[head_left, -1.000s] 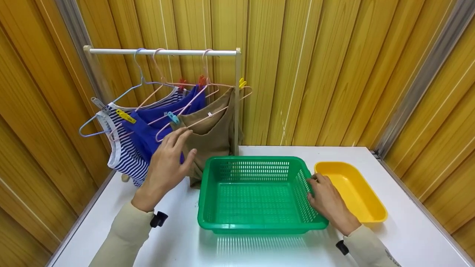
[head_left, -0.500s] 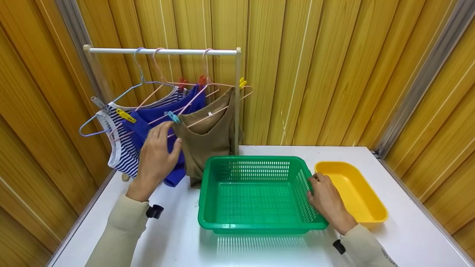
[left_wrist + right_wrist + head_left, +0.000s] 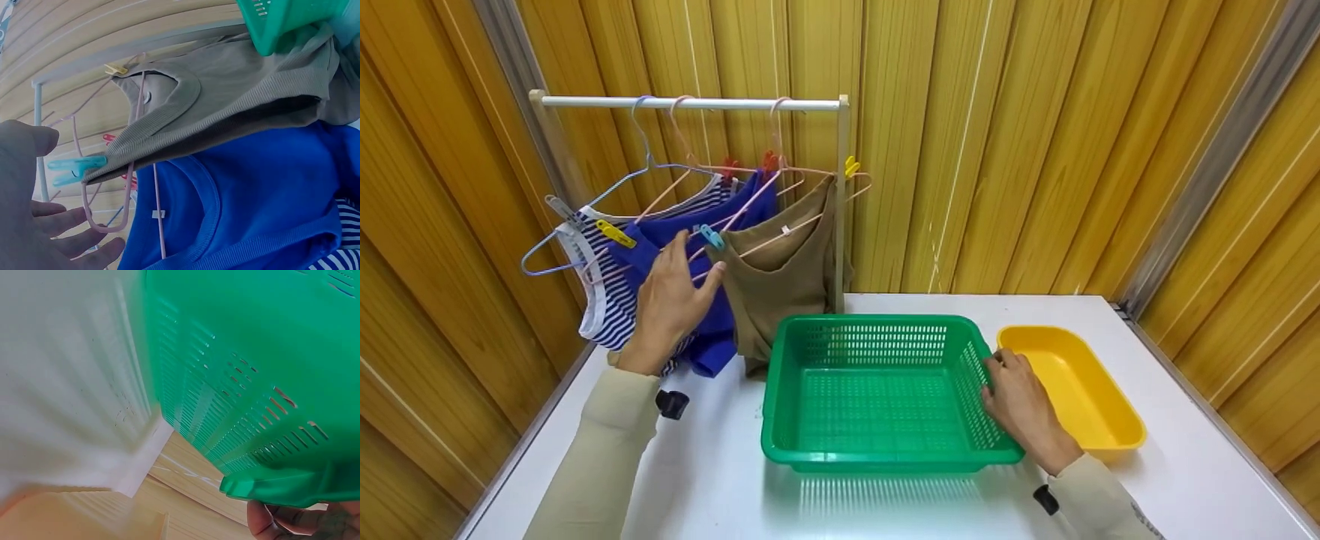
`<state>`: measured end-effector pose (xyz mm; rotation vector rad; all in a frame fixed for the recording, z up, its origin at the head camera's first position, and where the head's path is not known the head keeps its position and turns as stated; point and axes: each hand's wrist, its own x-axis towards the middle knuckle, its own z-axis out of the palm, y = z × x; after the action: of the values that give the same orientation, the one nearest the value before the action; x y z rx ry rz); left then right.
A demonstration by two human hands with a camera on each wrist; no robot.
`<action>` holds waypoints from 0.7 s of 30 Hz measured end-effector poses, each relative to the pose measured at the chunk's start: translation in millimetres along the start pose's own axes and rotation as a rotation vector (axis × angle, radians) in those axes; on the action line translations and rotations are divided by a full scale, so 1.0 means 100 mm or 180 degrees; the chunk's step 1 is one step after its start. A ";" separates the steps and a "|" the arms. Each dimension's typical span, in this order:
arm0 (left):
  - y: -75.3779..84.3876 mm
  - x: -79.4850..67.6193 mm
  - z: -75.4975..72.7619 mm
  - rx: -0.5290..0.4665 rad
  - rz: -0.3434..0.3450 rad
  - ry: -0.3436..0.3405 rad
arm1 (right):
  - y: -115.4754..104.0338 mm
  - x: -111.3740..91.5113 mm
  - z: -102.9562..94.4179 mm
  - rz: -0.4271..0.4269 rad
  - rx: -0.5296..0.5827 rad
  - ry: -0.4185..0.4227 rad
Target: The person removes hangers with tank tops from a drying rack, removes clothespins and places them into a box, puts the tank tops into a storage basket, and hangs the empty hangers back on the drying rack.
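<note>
A brown tank top hangs on a pink hanger, pinned at its near shoulder by a light-blue clothespin. Close by that clothespin is my left hand, fingers spread and thumb apart; in the left wrist view the clothespin lies beyond the gap between thumb and fingers. Behind the tank top hang a blue garment and a navy-and-white striped one. My right hand grips the right rim of a green perforated basket, which holds nothing.
The garments hang from a rack with a white bar at the back left. Red and yellow clothespins and a grey one hold other shoulders. A yellow tray stands right of the basket on the white table, before wood-patterned walls.
My left hand has moved left from in front of the brown tank top to beside the light-blue clothespin, and slightly upward. My right hand stays on the basket rim.
</note>
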<state>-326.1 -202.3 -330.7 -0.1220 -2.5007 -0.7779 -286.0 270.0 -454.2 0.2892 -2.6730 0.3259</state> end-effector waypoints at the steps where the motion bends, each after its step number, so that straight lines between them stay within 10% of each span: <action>1: -0.01 0.02 -0.01 0.0018 -0.0040 -0.0070 | 0.00 0.00 0.00 -0.0005 -0.0001 0.0002; 21: 0.00 0.24 0.03 -0.0163 -0.0122 -0.0530 | 0.00 -0.01 0.00 -0.0009 0.0091 0.0124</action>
<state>-348.3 -202.3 -321.2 -0.1632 -2.6471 -0.8804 -284.6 270.0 -454.7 0.2923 -2.6314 0.3654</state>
